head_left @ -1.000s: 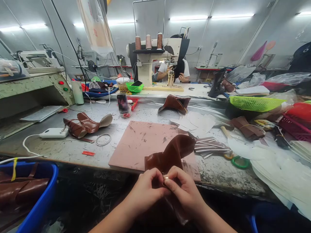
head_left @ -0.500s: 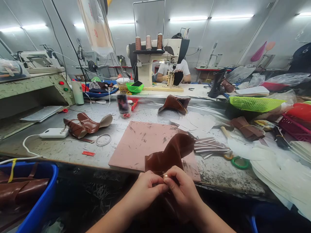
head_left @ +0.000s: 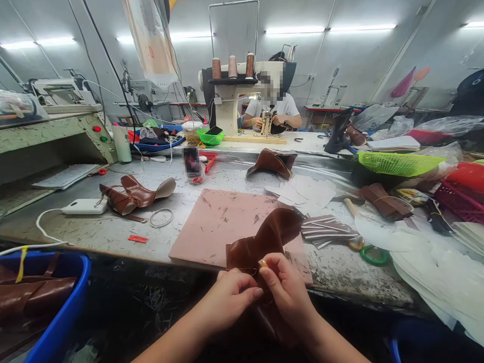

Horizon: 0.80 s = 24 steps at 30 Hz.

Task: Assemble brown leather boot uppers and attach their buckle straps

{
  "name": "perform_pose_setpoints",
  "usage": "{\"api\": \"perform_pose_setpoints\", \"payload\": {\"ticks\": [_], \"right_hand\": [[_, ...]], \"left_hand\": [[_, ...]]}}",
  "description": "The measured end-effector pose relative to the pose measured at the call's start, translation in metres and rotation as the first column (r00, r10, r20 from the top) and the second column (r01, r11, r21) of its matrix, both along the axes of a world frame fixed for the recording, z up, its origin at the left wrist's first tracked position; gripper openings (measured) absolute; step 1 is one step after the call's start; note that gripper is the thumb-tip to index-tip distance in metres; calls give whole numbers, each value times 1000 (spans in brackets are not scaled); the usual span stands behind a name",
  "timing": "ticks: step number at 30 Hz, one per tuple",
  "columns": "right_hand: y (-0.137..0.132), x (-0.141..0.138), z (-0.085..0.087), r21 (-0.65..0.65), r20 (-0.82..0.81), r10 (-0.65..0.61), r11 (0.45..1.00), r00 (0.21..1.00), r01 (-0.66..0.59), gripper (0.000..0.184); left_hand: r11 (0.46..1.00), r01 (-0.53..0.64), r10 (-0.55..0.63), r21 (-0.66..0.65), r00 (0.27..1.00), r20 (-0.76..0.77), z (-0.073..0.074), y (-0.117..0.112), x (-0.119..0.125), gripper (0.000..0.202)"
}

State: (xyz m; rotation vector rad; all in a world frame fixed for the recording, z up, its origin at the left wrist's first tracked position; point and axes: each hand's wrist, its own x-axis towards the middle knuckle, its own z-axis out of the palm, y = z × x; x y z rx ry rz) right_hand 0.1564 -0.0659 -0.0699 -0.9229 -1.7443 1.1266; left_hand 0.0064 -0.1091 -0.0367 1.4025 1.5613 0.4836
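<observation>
At the bench edge, a brown leather boot upper (head_left: pixel 260 237) lies partly on the pink cutting board (head_left: pixel 215 217) and hangs down over the front. My left hand (head_left: pixel 230 295) grips it near its lower edge, thumb and fingers closed on the leather. A thin thread-like line runs across the leather by those fingertips. Just to the right, my right hand (head_left: pixel 285 290) is closed in a pinch, with a small gold-coloured piece (head_left: pixel 263 263) at its fingertips, too small to name. Below the hands, the leather falls into shadow.
Left stand another brown upper (head_left: pixel 139 196), a white power bank (head_left: pixel 85 206) and a blue bin (head_left: pixel 81 282) of leather pieces. Right of the board lie striped strips (head_left: pixel 328 229), green-handled scissors (head_left: pixel 374 254) and pale sheets (head_left: pixel 434 272). Behind, a person sits at a sewing machine (head_left: pixel 229 108).
My right hand has drawn slightly up and right, away from my left fingertips, with the small gold-coloured piece. My left hand stays on the leather. The person behind has raised their head.
</observation>
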Motion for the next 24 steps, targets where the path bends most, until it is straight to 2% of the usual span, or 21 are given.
{"api": "perform_pose_setpoints", "payload": {"ticks": [3, 10, 16, 20, 22, 24], "right_hand": [[3, 2, 6, -93, 28, 107, 990, 994, -104, 12], [0, -4, 2, 3, 89, -43, 999, 995, 43, 19], [3, -6, -2, -18, 46, -61, 998, 997, 62, 21], [3, -5, -3, 5, 30, -98, 995, 995, 98, 24], [2, -6, -4, -31, 8, -97, 995, 995, 97, 27], [0, -7, -4, -128, -40, -93, 988, 995, 87, 31]], "left_hand": [[1000, 9, -9, 13, 1000, -1, -1, 0, -1, 32], [996, 61, -57, 63, 996, -64, -5, -1, -3, 23], [990, 96, -94, 103, 995, -23, -6, 1, -8, 43], [989, 64, -57, 137, 997, -54, -6, 1, -3, 33], [983, 64, -53, 173, 996, -69, -7, 2, 0, 28], [984, 49, -35, 174, 996, -79, -7, 2, 1, 29]]}}
